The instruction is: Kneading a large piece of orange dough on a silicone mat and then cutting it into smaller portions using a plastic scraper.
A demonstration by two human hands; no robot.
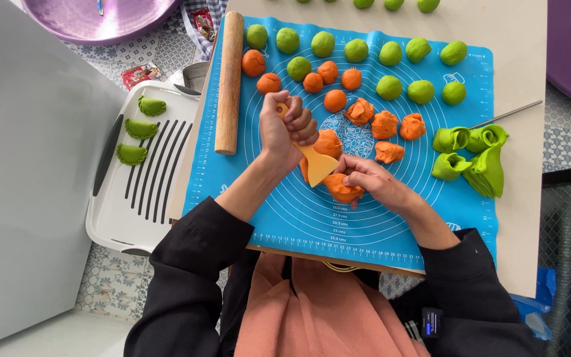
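Single view, head-mounted — looking almost straight down from above the person's own chest onto a blue mat [424,218] on a table [530,198]. Close range: both forearms fill the centre, the lap shows at the bottom edge, and the floor appears at both sides.

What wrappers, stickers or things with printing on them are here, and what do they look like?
Small packet: floor, beside the white tray; red and white, crumpled.
Second packet: on checked cloth near the rolling pin; red, shiny.
Blue mat: under both hands; white printed rings and ruler marks.
Dark badge: right sleeve; small rectangle.
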